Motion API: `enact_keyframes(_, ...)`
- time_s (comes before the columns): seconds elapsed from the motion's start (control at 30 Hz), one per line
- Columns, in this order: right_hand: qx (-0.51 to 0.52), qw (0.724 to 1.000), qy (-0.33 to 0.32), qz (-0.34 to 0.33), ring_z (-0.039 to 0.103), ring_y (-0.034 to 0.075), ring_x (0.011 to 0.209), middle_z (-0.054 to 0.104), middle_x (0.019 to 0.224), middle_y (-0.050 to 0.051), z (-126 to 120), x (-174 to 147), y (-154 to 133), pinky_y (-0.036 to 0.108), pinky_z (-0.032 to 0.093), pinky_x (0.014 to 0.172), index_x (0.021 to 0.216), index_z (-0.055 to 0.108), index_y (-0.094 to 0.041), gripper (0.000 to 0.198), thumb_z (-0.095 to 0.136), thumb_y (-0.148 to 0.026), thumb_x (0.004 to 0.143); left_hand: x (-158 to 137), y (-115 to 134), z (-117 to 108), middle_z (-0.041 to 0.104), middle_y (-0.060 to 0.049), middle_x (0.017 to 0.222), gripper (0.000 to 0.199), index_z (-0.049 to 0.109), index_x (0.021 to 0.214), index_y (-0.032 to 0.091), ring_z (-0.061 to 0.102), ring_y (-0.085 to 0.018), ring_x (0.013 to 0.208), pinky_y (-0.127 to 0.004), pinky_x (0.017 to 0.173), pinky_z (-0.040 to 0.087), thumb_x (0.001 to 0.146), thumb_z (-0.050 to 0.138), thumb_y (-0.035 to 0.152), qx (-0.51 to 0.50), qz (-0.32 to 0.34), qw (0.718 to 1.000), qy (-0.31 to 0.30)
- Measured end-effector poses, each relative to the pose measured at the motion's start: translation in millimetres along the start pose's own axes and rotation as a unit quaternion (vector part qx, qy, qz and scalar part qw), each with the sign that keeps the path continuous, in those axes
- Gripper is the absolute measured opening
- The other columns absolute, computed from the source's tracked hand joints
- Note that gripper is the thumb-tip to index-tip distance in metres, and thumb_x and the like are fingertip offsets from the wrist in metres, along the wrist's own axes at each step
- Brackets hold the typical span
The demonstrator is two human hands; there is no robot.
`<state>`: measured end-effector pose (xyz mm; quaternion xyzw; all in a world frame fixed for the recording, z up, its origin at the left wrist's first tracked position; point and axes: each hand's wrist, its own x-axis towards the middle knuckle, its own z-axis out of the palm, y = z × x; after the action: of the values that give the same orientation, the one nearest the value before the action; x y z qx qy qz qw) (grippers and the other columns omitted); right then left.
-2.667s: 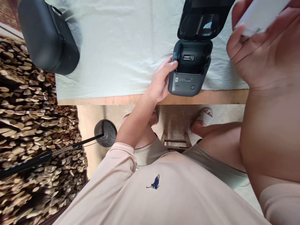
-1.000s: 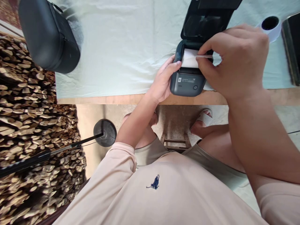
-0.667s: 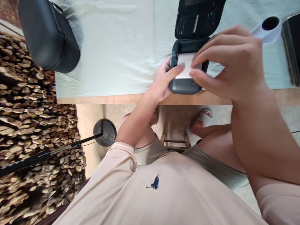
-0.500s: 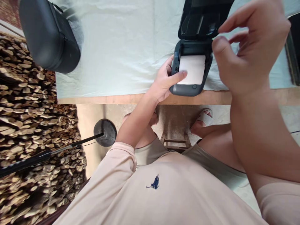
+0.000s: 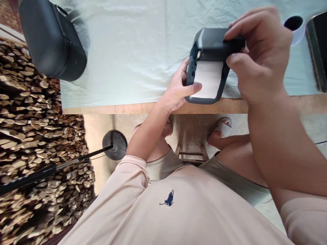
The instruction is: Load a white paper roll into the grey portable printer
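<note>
A dark grey portable label printer (image 5: 204, 100) is held above the table's front edge. My left hand (image 5: 180, 85) grips its left side, the thumb pressing on the white paper (image 5: 209, 76) that lies over the front of the body. The printer's lid (image 5: 214, 39) is tilted partway down toward the body. My right hand (image 5: 260, 54) pinches the lid's right edge between thumb and fingers. Part of the lid is hidden behind those fingers.
A black zipped case (image 5: 55, 44) stands at the table's left. On the right lie a white roll (image 5: 298, 32) and a dark flat object (image 5: 318, 51). A pale cloth (image 5: 122, 58) covers the table. Stacked firewood (image 5: 38, 136) and a stand's round base (image 5: 114, 144) are at lower left.
My right hand has taken hold of the lid and swung it down from wide open to partly closed. The paper now reaches over the printer's front button. My left hand keeps its grip.
</note>
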<state>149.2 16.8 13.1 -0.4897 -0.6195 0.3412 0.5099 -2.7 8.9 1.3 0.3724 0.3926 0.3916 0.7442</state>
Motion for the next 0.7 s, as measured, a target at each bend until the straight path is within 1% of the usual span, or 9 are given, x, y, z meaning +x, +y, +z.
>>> enact_keyframes(0.03,0.010,1.000,-0.001,-0.001,0.038,-0.009,0.092,0.038,0.100,0.000,1,-1,2,0.000,0.036,0.072,0.089,0.050,-0.014,0.029,0.038,-0.017,0.063,0,0,-1,0.054,0.004,0.076,0.056,0.039,0.110,0.024,0.053,-0.013,0.096,-0.031,0.086,0.042,0.059,0.052,0.005,-0.004,0.000,1.000,0.001)
enact_keyframes(0.1,0.033,0.999,-0.013,-0.001,0.037,-0.010,0.093,0.037,0.102,0.000,4,-3,5,0.001,0.036,0.076,0.092,0.047,-0.014,0.029,0.035,-0.020,0.066,2,-1,-4,0.054,0.003,0.076,0.057,0.036,0.112,0.025,0.054,-0.013,0.095,-0.029,0.085,0.043,0.060,0.052,0.008,-0.014,0.004,1.000,-0.007)
enact_keyframes(0.17,0.050,0.998,-0.042,0.017,0.036,-0.012,0.087,0.035,0.107,-0.001,6,-5,6,0.001,0.036,0.075,0.101,0.039,-0.017,0.034,0.033,-0.030,0.071,3,-1,-7,0.055,0.002,0.078,0.054,0.034,0.114,0.027,0.052,-0.013,0.098,-0.026,0.084,0.044,0.064,0.051,0.015,-0.021,0.014,0.999,-0.026)
enact_keyframes(0.23,0.053,0.994,-0.083,0.051,0.034,-0.014,0.083,0.032,0.112,-0.001,7,-7,3,-0.002,0.034,0.070,0.109,0.030,-0.021,0.044,0.036,-0.041,0.071,3,0,-9,0.056,0.001,0.086,0.048,0.031,0.115,0.029,0.049,-0.013,0.104,-0.023,0.084,0.045,0.069,0.045,0.025,-0.020,0.026,0.998,-0.047)
enact_keyframes(0.33,0.048,0.983,-0.144,0.101,0.032,-0.014,0.080,0.033,0.108,-0.001,8,-9,-2,-0.005,0.031,0.063,0.114,0.023,-0.024,0.056,0.041,-0.048,0.066,3,2,-8,0.054,0.000,0.098,0.044,0.028,0.117,0.027,0.045,-0.015,0.109,-0.022,0.082,0.046,0.074,0.035,0.033,0.006,0.023,0.998,-0.053)
enact_keyframes(0.43,0.045,0.973,-0.187,0.126,0.032,-0.014,0.078,0.035,0.103,0.000,7,-9,-5,-0.004,0.033,0.063,0.116,0.018,-0.027,0.063,0.045,-0.048,0.063,1,3,-3,0.054,-0.001,0.097,0.041,0.030,0.116,0.020,0.045,-0.018,0.108,-0.025,0.079,0.046,0.076,0.030,0.031,0.052,0.006,0.998,-0.037)
enact_keyframes(0.57,0.042,0.972,-0.187,0.134,0.033,-0.013,0.083,0.033,0.107,0.000,4,-9,-3,-0.005,0.034,0.065,0.115,0.021,-0.028,0.064,0.048,-0.047,0.061,0,4,1,0.055,0.000,0.089,0.039,0.032,0.114,0.016,0.047,-0.019,0.106,-0.030,0.077,0.046,0.076,0.030,0.026,0.064,-0.005,0.998,-0.026)
enact_keyframes(0.63,0.041,0.972,-0.184,0.139,0.033,-0.013,0.083,0.033,0.108,0.000,4,-8,-1,-0.005,0.034,0.064,0.115,0.022,-0.028,0.063,0.048,-0.047,0.061,1,4,-1,0.057,0.000,0.086,0.036,0.038,0.108,0.017,0.047,-0.019,0.106,-0.029,0.078,0.046,0.075,0.034,0.029,0.030,-0.008,0.999,-0.030)
enact_keyframes(0.7,0.041,0.972,-0.178,0.145,0.034,-0.013,0.080,0.033,0.108,0.000,5,-8,1,-0.004,0.035,0.064,0.117,0.019,-0.028,0.062,0.044,-0.048,0.064,3,2,-6,0.058,-0.001,0.083,0.033,0.046,0.098,0.017,0.045,-0.018,0.109,-0.028,0.080,0.046,0.072,0.035,0.036,-0.019,-0.008,0.999,-0.026)
